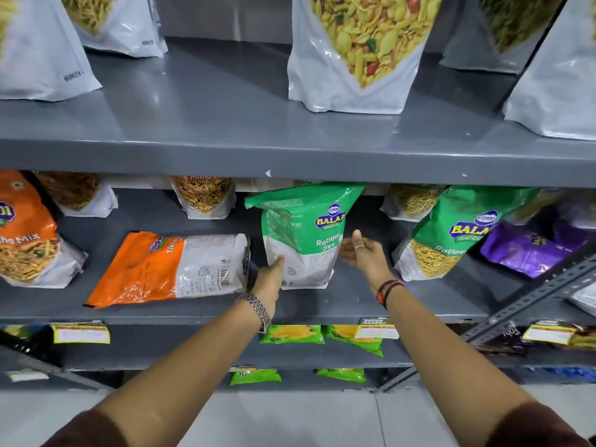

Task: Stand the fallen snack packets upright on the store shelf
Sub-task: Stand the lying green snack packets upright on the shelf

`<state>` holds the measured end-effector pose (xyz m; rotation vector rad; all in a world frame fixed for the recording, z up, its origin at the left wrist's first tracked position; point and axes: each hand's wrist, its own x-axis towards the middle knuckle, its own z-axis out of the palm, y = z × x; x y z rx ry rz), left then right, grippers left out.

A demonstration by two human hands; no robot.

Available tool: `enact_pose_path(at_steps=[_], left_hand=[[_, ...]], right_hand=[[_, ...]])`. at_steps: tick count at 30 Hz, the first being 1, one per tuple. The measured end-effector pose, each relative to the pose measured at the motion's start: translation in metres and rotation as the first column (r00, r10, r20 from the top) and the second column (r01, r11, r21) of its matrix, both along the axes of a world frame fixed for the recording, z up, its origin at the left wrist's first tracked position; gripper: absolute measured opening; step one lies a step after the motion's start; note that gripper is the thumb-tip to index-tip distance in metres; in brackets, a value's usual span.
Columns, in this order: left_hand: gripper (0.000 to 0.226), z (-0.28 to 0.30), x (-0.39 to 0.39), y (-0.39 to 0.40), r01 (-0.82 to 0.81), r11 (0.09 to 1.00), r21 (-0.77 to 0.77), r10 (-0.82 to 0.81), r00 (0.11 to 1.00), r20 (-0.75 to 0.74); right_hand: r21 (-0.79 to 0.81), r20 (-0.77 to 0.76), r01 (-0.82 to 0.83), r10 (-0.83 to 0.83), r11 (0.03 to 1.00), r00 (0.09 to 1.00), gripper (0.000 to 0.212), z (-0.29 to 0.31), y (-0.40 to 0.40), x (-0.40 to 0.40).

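Observation:
A green and white snack packet [303, 233] stands upright on the middle grey shelf [354, 301], its back side partly turned toward me. My left hand [269, 279] grips its lower left corner. Just to its right, my right hand [362, 250] is open, palm toward the packet's right edge and close to it; whether it touches I cannot tell. An orange and white packet [167, 267] lies flat on its side to the left of my left hand. A purple packet [529, 250] lies tilted at the far right.
An upright green packet [451, 233] stands right of my right hand, and an orange one [25, 230] at the far left. White pouches [354, 53] stand on the top shelf [225, 124]. A slanted metal brace [532, 295] crosses the right side. Small green packets [292, 333] sit below.

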<state>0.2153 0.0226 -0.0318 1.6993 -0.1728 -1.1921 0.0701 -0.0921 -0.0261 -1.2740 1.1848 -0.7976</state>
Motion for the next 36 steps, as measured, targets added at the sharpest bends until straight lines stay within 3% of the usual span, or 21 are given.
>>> enact_pose_path(at_steps=[2, 6, 11, 16, 19, 21, 24, 27, 31, 36], left_hand=[[0.061, 0.002, -0.010, -0.004, 0.037, 0.999, 0.020, -0.036, 0.997, -0.075], [0.062, 0.006, -0.005, -0.022, -0.059, 0.998, 0.013, 0.060, 0.998, -0.028], [0.059, 0.008, 0.004, -0.049, -0.172, 0.983, -0.061, 0.164, 0.980, -0.115], [0.056, 0.020, 0.011, -0.058, -0.180, 0.975, -0.131, 0.163, 0.978, -0.134], [0.063, 0.013, 0.021, -0.055, -0.187, 0.978, -0.094, 0.177, 0.978, -0.109], [0.064, 0.006, 0.021, -0.043, -0.231, 0.972, -0.049, 0.230, 0.973, -0.025], [0.067, -0.009, 0.008, -0.018, -0.255, 0.967, -0.002, 0.254, 0.964, 0.083], [0.069, -0.022, -0.020, 0.003, -0.233, 0.973, -0.003, 0.233, 0.972, -0.008], [0.061, -0.013, -0.058, 0.013, -0.130, 0.988, -0.088, 0.116, 0.983, -0.145], [0.059, 0.004, -0.063, -0.002, -0.238, 0.966, -0.105, 0.226, 0.967, -0.118]], right_hand=[[-0.006, -0.052, 0.004, -0.004, 1.000, 0.999, 0.041, 0.002, 0.008, -0.005], [-0.013, -0.119, -0.062, 0.060, 0.998, 0.991, 0.052, 0.004, 0.037, -0.012], [0.121, -0.003, -0.213, 0.215, 0.970, 0.977, 0.056, 0.009, 0.065, -0.004], [0.082, -0.062, -0.328, 0.333, 0.941, 0.941, 0.060, 0.008, 0.063, 0.002], [-0.102, -0.198, -0.267, 0.244, 0.958, 0.950, 0.057, 0.001, 0.049, -0.012], [-0.152, -0.178, -0.139, 0.111, 0.979, 0.978, 0.053, -0.003, 0.034, -0.020], [-0.048, -0.035, -0.022, 0.021, 0.999, 0.999, 0.051, 0.005, 0.008, -0.015], [0.136, 0.023, -0.103, 0.101, 0.985, 0.995, 0.069, 0.021, -0.011, 0.004], [0.267, 0.053, -0.237, 0.231, 0.934, 0.971, 0.085, 0.028, -0.014, 0.025], [0.252, 0.058, -0.280, 0.274, 0.926, 0.960, 0.081, 0.020, 0.005, 0.018]])
